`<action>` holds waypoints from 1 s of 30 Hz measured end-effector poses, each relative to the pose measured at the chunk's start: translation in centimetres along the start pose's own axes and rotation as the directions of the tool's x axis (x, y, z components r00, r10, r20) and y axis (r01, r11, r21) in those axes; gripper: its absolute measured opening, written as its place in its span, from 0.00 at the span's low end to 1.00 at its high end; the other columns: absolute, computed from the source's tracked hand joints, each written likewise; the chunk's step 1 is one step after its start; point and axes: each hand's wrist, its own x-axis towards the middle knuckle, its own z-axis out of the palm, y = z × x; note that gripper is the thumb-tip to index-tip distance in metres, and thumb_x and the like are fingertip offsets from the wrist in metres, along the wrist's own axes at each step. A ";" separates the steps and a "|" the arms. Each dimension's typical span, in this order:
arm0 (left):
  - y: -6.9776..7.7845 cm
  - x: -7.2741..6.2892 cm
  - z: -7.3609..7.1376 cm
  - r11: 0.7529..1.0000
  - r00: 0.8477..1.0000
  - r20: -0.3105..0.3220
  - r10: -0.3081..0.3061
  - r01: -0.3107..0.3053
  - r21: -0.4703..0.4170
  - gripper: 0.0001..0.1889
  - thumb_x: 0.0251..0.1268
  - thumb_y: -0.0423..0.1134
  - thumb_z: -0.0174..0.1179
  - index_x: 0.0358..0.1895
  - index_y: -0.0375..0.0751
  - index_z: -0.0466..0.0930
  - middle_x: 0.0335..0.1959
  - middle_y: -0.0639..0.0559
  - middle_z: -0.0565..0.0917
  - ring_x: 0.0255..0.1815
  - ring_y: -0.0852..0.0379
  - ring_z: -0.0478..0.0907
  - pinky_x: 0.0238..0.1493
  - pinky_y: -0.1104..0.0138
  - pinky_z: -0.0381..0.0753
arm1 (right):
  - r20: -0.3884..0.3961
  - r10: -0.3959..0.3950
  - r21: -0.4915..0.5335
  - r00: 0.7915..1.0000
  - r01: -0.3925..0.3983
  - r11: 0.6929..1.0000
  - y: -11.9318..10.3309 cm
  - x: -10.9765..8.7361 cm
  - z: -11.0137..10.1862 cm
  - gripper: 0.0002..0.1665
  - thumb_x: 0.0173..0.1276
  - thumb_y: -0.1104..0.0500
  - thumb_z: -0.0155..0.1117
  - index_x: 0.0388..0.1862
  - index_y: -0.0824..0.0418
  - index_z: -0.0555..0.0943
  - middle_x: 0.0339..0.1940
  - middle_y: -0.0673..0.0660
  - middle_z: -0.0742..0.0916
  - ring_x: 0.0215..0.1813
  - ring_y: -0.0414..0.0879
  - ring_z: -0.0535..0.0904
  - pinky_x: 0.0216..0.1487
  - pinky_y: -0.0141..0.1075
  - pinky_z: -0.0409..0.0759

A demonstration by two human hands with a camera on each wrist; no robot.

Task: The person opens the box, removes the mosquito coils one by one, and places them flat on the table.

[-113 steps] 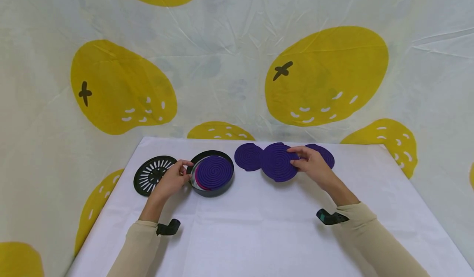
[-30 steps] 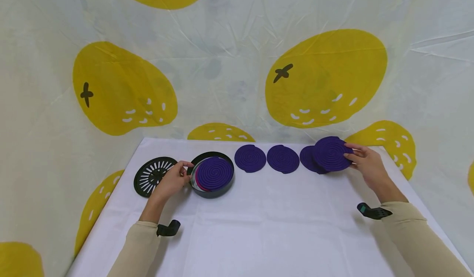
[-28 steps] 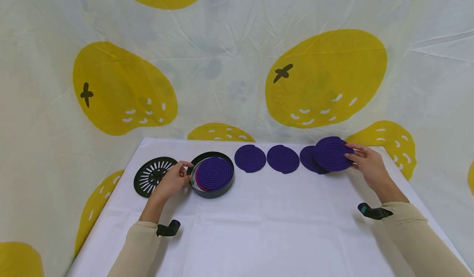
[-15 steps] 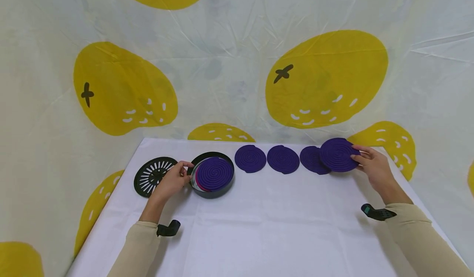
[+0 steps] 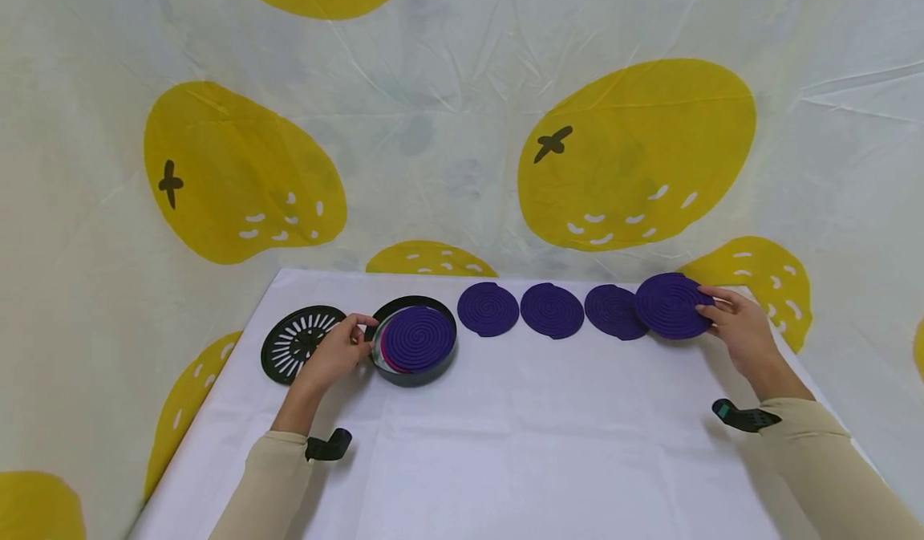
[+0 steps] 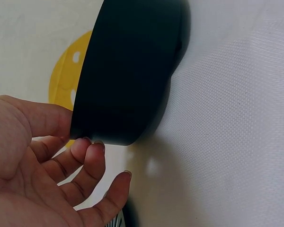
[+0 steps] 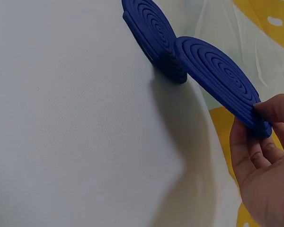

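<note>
"Since a moment ago, the held coaster [image 5: 670, 306] is being carried rightward and slightly lower."
"By which hand?"
"The right hand [image 5: 743, 330], the nearer, by which its edge is being pinched; it is lying leftward, round, without long axis. The bowl [image 5: 410, 378] is being gripped by the left hand [image 5: 338, 352], well apart."
"Counts?"
"Three coasters [image 5: 552, 310] are being seen on the table [image 5: 505, 436], another in the bowl; one slotted disc [image 5: 299, 339]."

Coasters [image 5: 673, 306] purple, spiral pattern; round tin [image 5: 411, 379] dark grey; slotted disc [image 5: 306, 339] black; tablecloth [image 5: 520, 460] white; backdrop [image 5: 433, 155] pale, yellow fruit print.
</note>
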 end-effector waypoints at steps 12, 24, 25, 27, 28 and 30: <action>0.1 -0.1 0.0 1.000 1.000 -0.001 -0.004 0.004 0.001 0.20 0.68 0.26 0.58 0.63 0.34 0.72 0.33 0.48 0.69 0.32 0.54 0.69 0.32 0.65 0.70 | -0.064 0.020 -0.174 0.998 -0.031 0.984 0.4 0.1 -1.0 0.25 0.75 0.61 0.62 0.69 0.57 0.74 0.42 0.34 0.80 0.41 0.27 0.80 0.40 0.23 0.81; 0.1 -0.1 0.1 1.000 1.000 -0.003 -0.006 0.006 0.005 0.20 0.68 0.26 0.58 0.62 0.34 0.72 0.34 0.48 0.69 0.32 0.54 0.69 0.32 0.65 0.70 | -0.089 0.017 -0.222 0.996 -0.036 0.974 1.1 0.1 -1.7 0.22 0.76 0.63 0.59 0.67 0.53 0.75 0.41 0.33 0.80 0.40 0.26 0.79 0.39 0.23 0.81; 0.0 -0.1 0.1 1.000 1.000 -0.004 -0.006 0.006 0.005 0.20 0.68 0.26 0.58 0.62 0.34 0.72 0.34 0.48 0.69 0.32 0.54 0.69 0.31 0.65 0.70 | -0.089 0.012 -0.232 0.996 -0.032 0.972 1.1 0.1 -1.8 0.23 0.76 0.64 0.59 0.67 0.53 0.74 0.41 0.33 0.79 0.40 0.26 0.79 0.39 0.23 0.80; 0.0 -0.1 0.1 1.000 1.000 -0.004 -0.009 0.009 0.004 0.20 0.68 0.26 0.58 0.62 0.34 0.72 0.34 0.48 0.69 0.32 0.54 0.69 0.31 0.65 0.70 | -0.091 0.001 -0.244 0.996 -0.023 0.970 1.2 0.1 -1.9 0.24 0.76 0.65 0.59 0.68 0.53 0.74 0.41 0.33 0.79 0.40 0.25 0.78 0.39 0.22 0.80; 0.0 -0.1 0.1 1.000 1.000 -0.005 -0.010 0.010 0.005 0.20 0.68 0.26 0.58 0.62 0.34 0.72 0.34 0.48 0.69 0.32 0.54 0.69 0.31 0.65 0.70 | -0.091 -0.007 -0.252 0.996 -0.016 0.968 1.3 0.1 -1.9 0.25 0.75 0.66 0.59 0.69 0.53 0.74 0.41 0.33 0.79 0.40 0.25 0.78 0.39 0.21 0.80; 0.0 -0.1 0.1 1.000 1.000 -0.005 -0.011 0.011 0.007 0.20 0.67 0.26 0.58 0.62 0.34 0.72 0.34 0.48 0.69 0.32 0.54 0.69 0.31 0.65 0.70 | -0.095 -0.030 -0.285 0.995 0.001 0.959 1.5 0.1 -2.0 0.27 0.74 0.67 0.59 0.70 0.54 0.73 0.42 0.35 0.78 0.40 0.24 0.76 0.39 0.21 0.79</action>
